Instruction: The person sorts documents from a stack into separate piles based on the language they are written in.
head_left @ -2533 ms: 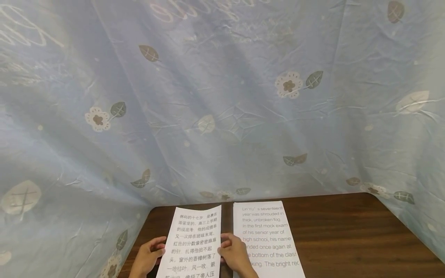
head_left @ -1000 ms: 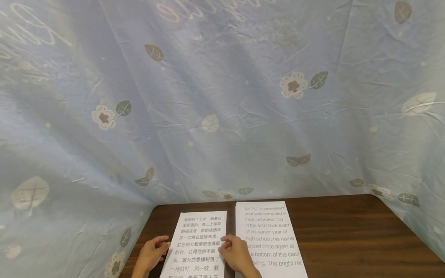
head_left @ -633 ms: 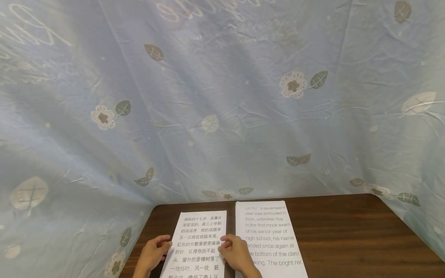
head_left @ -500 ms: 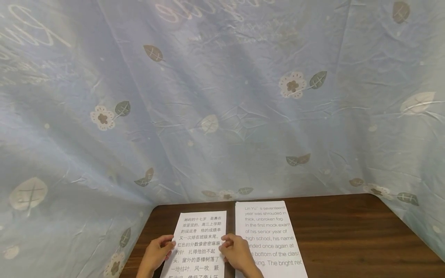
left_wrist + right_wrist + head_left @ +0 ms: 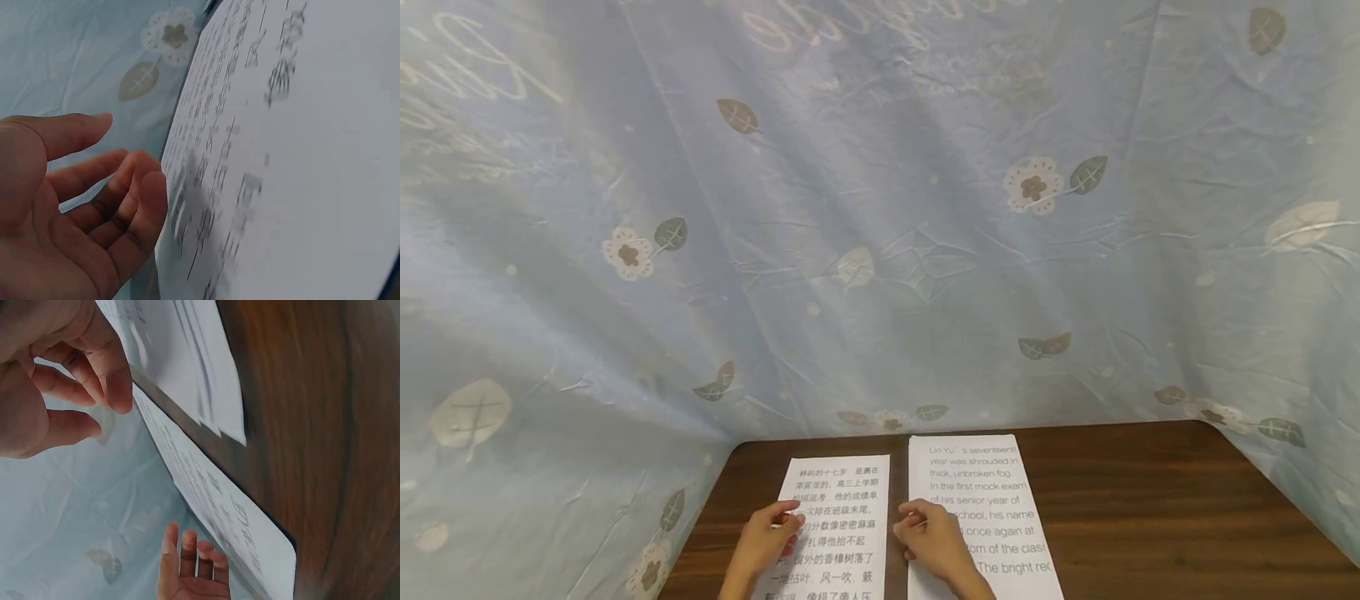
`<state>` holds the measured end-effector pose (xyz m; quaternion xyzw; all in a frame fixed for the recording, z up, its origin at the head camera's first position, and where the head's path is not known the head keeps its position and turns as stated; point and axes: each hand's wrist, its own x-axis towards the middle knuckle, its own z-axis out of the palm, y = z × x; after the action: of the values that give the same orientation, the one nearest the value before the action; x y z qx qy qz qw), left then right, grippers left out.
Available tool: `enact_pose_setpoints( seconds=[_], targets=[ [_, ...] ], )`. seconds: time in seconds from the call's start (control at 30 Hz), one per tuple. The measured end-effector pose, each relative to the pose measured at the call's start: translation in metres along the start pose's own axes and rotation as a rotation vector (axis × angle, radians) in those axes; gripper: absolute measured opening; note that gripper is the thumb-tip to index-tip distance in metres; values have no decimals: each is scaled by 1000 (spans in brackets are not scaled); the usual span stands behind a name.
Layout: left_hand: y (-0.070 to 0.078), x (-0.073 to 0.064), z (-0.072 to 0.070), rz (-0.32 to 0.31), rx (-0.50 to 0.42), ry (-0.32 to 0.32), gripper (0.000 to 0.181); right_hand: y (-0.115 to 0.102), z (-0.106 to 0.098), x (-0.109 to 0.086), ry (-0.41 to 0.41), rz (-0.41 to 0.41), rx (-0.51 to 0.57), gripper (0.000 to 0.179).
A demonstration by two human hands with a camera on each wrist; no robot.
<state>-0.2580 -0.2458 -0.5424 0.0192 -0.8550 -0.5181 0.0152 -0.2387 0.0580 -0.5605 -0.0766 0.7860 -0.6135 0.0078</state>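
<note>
Where the two lots of printed paper lay side by side on the table [image 5: 1150, 508], neither of the hands pinched anything. The left hand [image 5: 760, 546] was over the left side of the left paper [image 5: 842, 560], printed in Chinese characters, its thumb held apart from bent fingers; whether the tips touched could not be told. The right hand [image 5: 936, 537] hung over the left edge of the right pile [image 5: 1000, 521], printed in English, with a gap between thumb and fingertips. At that pile's near end, the right wrist view showed sheets stepping out of line. Handling such paper well seemed to call for light fingertips set low against the sides and even pressure from both hands, since a one-sided push could have bowed or skewed the top sheet. Minding the narrow strip between the two would likely have kept their edges from overlapping.
</note>
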Motion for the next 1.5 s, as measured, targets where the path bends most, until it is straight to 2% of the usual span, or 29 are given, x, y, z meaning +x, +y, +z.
enact_pose_setpoints(
  seconds=[0.43, 0.97, 1.2, 1.5],
  targets=[
    [28, 5, 41, 48, -74, -94, 49, 11, -47, -7, 102, 36, -55, 39],
    [47, 6, 84, 75, -153, -122, 48, 15, -85, -16, 209, 86, -137, 37],
    [57, 4, 98, 58, -174, -149, 48, 12, -100, -20, 250, 93, -128, 35],
    [66, 2, 115, 85, -170, -166, 48, 12, -120, -26, 281, 116, -159, 35]
  ],
)
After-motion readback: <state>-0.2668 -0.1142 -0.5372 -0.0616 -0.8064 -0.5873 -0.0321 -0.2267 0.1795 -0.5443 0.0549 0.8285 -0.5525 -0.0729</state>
